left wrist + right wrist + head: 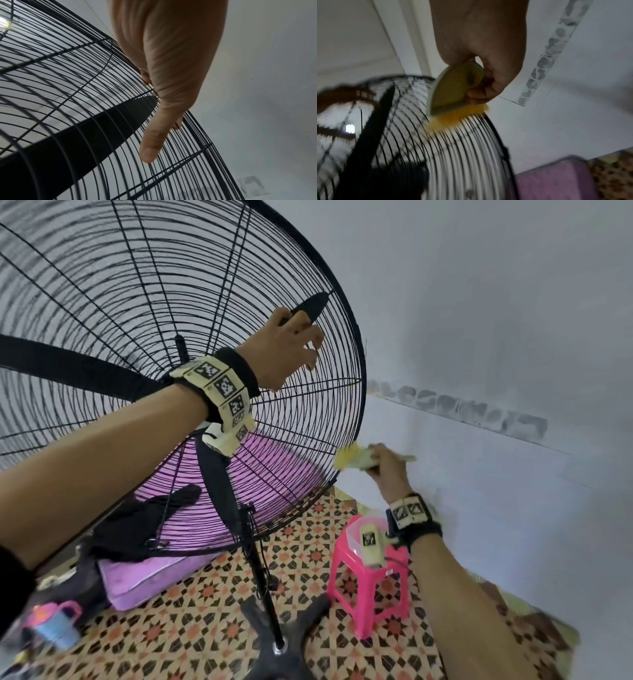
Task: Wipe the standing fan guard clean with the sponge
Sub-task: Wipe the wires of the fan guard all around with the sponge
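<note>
The black wire fan guard (361, 361) fills the left of the head view, with dark blades behind it. My left hand (301, 344) grips the guard's wires on its upper right part. In the left wrist view the left hand (171, 67) lays its thumb along the guard (85, 94) while fingertips hook through the wires. My right hand (387, 467) holds a yellow sponge (346, 457) against the guard's right rim. In the right wrist view the sponge (453, 88), held by the right hand (479, 40), has its yellow bristly edge on the outer wires (462, 148).
A white wall (479, 337) stands close behind the fan on the right. A pink plastic stool (370, 577) with a clear container (352, 529) stands below my right wrist. The fan's pole (260, 577) and base (281, 652) rise from patterned floor. A purple cushion (154, 573) lies at left.
</note>
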